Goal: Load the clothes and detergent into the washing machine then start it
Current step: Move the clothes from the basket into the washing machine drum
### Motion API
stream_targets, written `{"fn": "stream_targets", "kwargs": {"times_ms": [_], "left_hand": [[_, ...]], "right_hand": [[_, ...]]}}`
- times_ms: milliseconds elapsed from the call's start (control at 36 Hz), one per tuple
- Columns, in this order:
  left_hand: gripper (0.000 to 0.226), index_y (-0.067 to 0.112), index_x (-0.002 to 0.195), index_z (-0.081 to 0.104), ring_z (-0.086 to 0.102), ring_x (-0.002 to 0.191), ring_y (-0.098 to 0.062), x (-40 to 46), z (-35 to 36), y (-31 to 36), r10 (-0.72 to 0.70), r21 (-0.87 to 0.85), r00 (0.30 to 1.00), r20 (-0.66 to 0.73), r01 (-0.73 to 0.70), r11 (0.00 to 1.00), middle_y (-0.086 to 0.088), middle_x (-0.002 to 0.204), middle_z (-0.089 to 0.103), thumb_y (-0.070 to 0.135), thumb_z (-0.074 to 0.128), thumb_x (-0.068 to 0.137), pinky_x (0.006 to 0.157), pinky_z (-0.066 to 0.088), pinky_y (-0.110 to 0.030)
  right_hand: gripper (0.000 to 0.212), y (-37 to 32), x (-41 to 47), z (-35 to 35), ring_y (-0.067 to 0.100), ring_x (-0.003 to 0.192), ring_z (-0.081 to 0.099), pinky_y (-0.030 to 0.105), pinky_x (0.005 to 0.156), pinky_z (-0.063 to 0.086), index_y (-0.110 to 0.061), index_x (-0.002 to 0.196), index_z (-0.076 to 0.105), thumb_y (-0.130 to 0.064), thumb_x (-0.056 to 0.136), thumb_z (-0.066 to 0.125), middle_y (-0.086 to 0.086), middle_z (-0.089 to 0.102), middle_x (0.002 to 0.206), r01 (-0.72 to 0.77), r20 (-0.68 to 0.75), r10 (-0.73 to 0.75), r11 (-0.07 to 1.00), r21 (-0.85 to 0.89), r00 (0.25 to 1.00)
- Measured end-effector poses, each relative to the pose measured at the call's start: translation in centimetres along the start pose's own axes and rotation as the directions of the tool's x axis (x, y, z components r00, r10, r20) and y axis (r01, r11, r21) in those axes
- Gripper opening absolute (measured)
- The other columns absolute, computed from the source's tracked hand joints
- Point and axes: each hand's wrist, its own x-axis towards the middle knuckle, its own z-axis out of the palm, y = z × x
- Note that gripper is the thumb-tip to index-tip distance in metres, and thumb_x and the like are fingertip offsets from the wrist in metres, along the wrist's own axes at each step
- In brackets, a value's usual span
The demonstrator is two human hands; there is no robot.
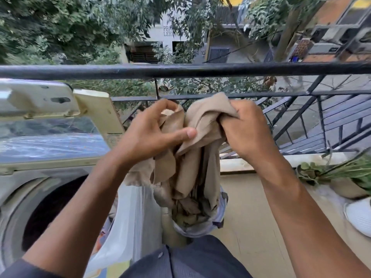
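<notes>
A tan garment [192, 157] hangs bunched in front of me, gripped at its top by both hands. My left hand [154, 133] pinches its left fold with thumb and fingers. My right hand [247, 131] is closed on its right fold. The garment's lower end trails into a bag or basket [200, 223] holding more cloth below. The top-loading washing machine [18, 189] stands at the left with its lid [50, 133] raised and its dark drum opening [52, 207] showing. A translucent plastic bag [128, 227] sits between the machine and the basket.
A black metal balcony railing [200, 70] runs across just beyond my hands. A potted plant [345, 177] and a white shoe [359, 215] lie at the right on the beige floor [251, 217]. Trees and buildings lie beyond.
</notes>
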Motion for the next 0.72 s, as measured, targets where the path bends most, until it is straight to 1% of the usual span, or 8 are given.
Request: {"fn": "stream_targets", "kwargs": {"times_ms": [111,139,167,222,361,444,611,722], "left_hand": [[0.072,0.041,0.117,0.067,0.071,0.096,0.001,-0.2,0.7,0.8,0.071,0.188,0.992,0.102,-0.089,0.978,0.018,0.101,0.075,0.089,0.073,0.064,0.083,0.058,-0.029],[0.055,0.035,0.108,0.071,0.072,0.091,-0.003,-0.2,1.0,0.9,0.103,0.213,0.988,0.115,-0.126,0.969,0.016,0.093,0.075,0.079,0.072,0.075,0.080,0.058,-0.032],[0.037,0.031,0.094,0.071,0.070,0.079,-0.008,-0.1,1.1,1.1,0.143,0.245,0.984,0.103,-0.164,0.956,0.015,0.078,0.072,0.066,0.068,0.084,0.072,0.056,-0.035],[0.027,0.026,0.074,0.059,0.059,0.061,-0.016,0.2,1.1,0.8,0.181,0.301,0.983,0.022,-0.179,0.937,0.011,0.057,0.055,0.045,0.060,0.093,0.058,0.044,-0.037],[0.021,0.024,0.082,0.067,0.042,0.055,-0.004,0.9,-1.1,-0.2,0.076,0.157,0.968,-0.238,-0.038,0.987,0.012,0.057,0.051,0.033,0.056,0.098,0.055,0.034,-0.033],[0.027,0.038,0.069,0.055,0.040,0.057,-0.002,1.0,-1.2,0.5,0.123,0.241,0.958,-0.260,-0.059,0.969,0.017,0.059,0.050,0.033,0.054,0.096,0.056,0.033,-0.035],[0.037,0.006,0.069,0.040,0.037,0.062,-0.016,0.7,-0.4,1.7,0.165,0.180,0.934,-0.316,-0.111,0.977,-0.012,0.062,0.037,0.021,0.056,0.099,0.059,0.037,-0.048],[0.040,0.007,0.064,0.039,0.033,0.059,-0.009,0.6,-0.6,3.0,0.196,0.118,0.904,-0.380,-0.163,0.980,0.003,0.061,0.033,0.016,0.057,0.098,0.054,0.030,-0.043]], "right_hand": [[0.025,0.0,0.8,0.3,0.035,0.065,0.054,0.047,0.058,0.045,-0.014,0.060,0.049,-0.026,0.082,0.047,0.006,0.049,0.057,0.090,-0.117,-0.085,0.995,0.037,0.989],[0.028,0.3,1.1,0.7,0.035,0.063,0.053,0.048,0.057,0.044,-0.015,0.057,0.047,-0.029,0.082,0.049,-0.003,0.047,0.054,0.100,-0.116,-0.098,0.995,0.015,0.988],[0.033,0.8,1.4,1.2,0.034,0.059,0.048,0.049,0.056,0.042,-0.017,0.054,0.042,-0.032,0.082,0.051,-0.007,0.025,0.059,0.110,-0.107,-0.111,0.994,-0.016,0.988],[0.042,2.0,1.7,2.3,0.028,0.052,0.036,0.046,0.050,0.035,-0.019,0.050,0.035,-0.042,0.080,0.054,0.007,0.023,0.053,0.106,-0.091,-0.114,0.991,-0.082,0.989],[0.068,6.0,1.2,4.7,0.017,0.041,0.037,0.032,0.043,0.027,-0.015,0.051,0.037,-0.071,0.075,0.065,0.000,0.032,0.042,0.053,-0.067,-0.071,0.970,-0.237,0.995],[0.059,7.5,0.1,6.8,0.025,0.051,0.048,0.032,0.047,0.027,-0.021,0.053,0.038,-0.072,0.073,0.058,-0.007,0.039,0.048,0.043,-0.066,-0.062,0.967,-0.253,0.996],[0.042,10.7,-2.2,10.9,0.035,0.061,0.057,0.032,0.051,0.031,-0.027,0.088,0.038,-0.049,0.068,0.068,-0.011,0.032,0.061,-0.039,-0.079,0.017,0.960,-0.279,0.997],[0.039,14.1,-5.1,14.4,0.037,0.067,0.063,0.033,0.053,0.032,-0.030,0.089,0.036,-0.057,0.070,0.056,-0.012,0.032,0.064,-0.194,-0.062,0.184,0.931,-0.309,0.981]]}}
